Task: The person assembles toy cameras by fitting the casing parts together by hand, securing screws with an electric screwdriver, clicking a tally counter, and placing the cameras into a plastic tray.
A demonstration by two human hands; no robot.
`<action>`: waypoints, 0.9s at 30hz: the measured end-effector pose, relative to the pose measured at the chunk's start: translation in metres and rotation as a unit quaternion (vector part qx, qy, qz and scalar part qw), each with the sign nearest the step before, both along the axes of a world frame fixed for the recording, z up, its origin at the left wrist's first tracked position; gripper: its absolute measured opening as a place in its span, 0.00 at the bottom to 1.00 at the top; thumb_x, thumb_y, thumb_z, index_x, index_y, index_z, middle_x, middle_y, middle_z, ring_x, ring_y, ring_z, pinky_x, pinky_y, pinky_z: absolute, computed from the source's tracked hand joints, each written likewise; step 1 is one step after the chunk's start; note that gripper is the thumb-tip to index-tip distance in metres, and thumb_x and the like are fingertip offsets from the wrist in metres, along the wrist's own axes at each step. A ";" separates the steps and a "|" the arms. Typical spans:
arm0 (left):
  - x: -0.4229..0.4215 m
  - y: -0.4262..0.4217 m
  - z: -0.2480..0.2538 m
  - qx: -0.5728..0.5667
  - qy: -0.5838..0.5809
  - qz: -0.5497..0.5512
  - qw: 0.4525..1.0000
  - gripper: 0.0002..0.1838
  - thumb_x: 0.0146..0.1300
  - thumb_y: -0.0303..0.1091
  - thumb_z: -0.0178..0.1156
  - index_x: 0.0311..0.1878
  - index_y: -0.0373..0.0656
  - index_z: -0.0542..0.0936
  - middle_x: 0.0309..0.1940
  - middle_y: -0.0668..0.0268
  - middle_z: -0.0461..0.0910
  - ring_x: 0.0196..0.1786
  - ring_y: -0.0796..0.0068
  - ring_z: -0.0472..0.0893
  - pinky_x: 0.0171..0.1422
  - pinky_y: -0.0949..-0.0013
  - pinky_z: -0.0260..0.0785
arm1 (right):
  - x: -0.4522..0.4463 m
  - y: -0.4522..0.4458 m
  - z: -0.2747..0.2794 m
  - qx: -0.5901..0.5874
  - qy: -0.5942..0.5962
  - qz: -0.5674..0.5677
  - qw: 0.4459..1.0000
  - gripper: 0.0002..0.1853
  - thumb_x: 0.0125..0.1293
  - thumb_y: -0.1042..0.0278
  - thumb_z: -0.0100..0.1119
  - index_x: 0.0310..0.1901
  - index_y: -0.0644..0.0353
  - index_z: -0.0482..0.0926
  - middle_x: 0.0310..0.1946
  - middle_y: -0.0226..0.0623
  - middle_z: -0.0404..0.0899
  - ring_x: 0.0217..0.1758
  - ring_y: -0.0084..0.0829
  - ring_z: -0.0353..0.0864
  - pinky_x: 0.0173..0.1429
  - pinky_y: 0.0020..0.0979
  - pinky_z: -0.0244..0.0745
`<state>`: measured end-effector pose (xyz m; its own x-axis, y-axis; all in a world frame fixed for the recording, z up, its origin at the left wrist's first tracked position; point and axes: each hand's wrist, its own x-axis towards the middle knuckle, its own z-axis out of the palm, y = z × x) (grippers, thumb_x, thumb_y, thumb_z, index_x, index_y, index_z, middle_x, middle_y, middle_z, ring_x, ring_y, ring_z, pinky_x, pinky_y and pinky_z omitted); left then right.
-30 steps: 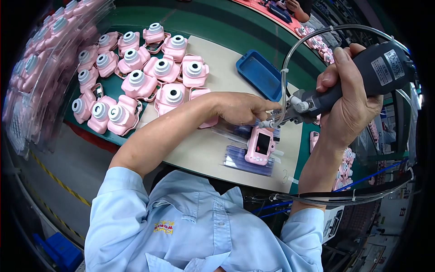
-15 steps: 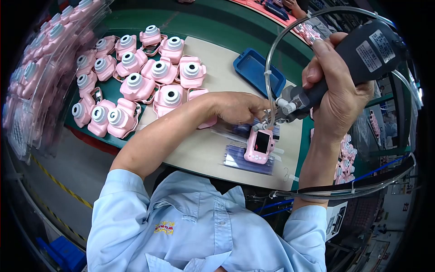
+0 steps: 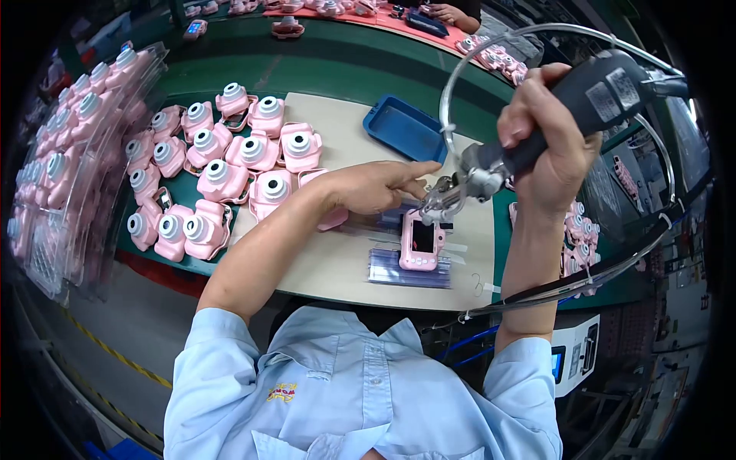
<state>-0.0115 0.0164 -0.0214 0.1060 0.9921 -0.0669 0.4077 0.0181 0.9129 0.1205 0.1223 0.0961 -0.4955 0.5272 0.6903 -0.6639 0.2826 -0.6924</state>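
Note:
My right hand (image 3: 556, 146) is wrapped around a dark power screwdriver (image 3: 529, 153) with a clear feed tube, held tilted with its metal nose pointing down and left. That nose is over the top edge of a pink toy camera (image 3: 420, 241), which lies screen side up on a clear plastic fixture (image 3: 383, 267). Whether the tip touches the camera I cannot tell. Beside the nose, on the left, my left hand (image 3: 376, 186) has its index finger stretched out and its thumb apart, with nothing visible between them. Its other fingers are partly hidden.
Several pink cameras (image 3: 251, 151) with their lenses up cover the table's left side. A blue tray (image 3: 405, 129) sits behind my hands. Stacked clear trays of pink cameras (image 3: 84, 146) rise at far left. Hoses (image 3: 606, 287) run past my right forearm. Another person's hand (image 3: 445, 13) is across the table.
The view has shifted, showing more of the far bench. My left index finger has stretched out farther past the nose. The screwdriver remains in my right hand over the camera.

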 end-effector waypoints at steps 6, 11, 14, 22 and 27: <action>-0.002 -0.003 -0.008 0.099 -0.031 0.106 0.989 0.37 0.58 0.24 0.55 0.74 0.42 0.62 0.60 0.53 0.78 0.56 0.57 0.80 0.54 0.63 0.73 | 0.053 0.038 0.025 0.028 0.027 -0.191 0.981 0.12 0.60 0.75 0.67 0.45 0.66 0.79 0.17 0.31 0.75 0.14 0.19 0.71 0.21 0.18 0.68; 0.043 -0.009 0.007 0.087 0.206 0.013 0.975 0.41 0.52 0.43 0.71 0.67 0.38 0.67 0.48 0.49 0.78 0.53 0.51 0.76 0.57 0.53 0.70 | 0.091 0.088 -0.003 -0.006 -0.063 -0.237 0.969 0.12 0.68 0.73 0.60 0.52 0.64 0.79 0.20 0.27 0.72 0.20 0.16 0.70 0.27 0.15 0.65; 0.067 0.003 -0.013 0.102 0.338 -0.012 0.935 0.45 0.40 0.47 0.78 0.64 0.43 0.71 0.48 0.51 0.75 0.50 0.51 0.73 0.54 0.53 0.69 | 0.107 0.104 -0.021 0.027 -0.060 -0.244 0.968 0.17 0.70 0.73 0.59 0.58 0.67 0.77 0.25 0.29 0.75 0.27 0.18 0.73 0.34 0.15 0.67; 0.079 0.008 -0.012 0.112 0.375 0.029 0.920 0.38 0.37 0.44 0.77 0.56 0.44 0.76 0.46 0.53 0.72 0.47 0.53 0.71 0.49 0.55 0.69 | 0.149 0.205 -0.073 0.143 0.037 -0.230 0.962 0.22 0.69 0.83 0.49 0.64 0.61 0.76 0.54 0.46 0.79 0.52 0.33 0.79 0.54 0.28 0.78; 0.075 -0.024 0.021 0.196 0.274 0.149 0.929 0.30 0.39 0.42 0.74 0.49 0.45 0.76 0.41 0.56 0.68 0.39 0.57 0.71 0.40 0.60 0.69 | 0.152 0.172 -0.061 0.247 0.029 -0.415 0.875 0.15 0.73 0.72 0.51 0.56 0.69 0.76 0.57 0.52 0.76 0.54 0.40 0.79 0.55 0.32 0.78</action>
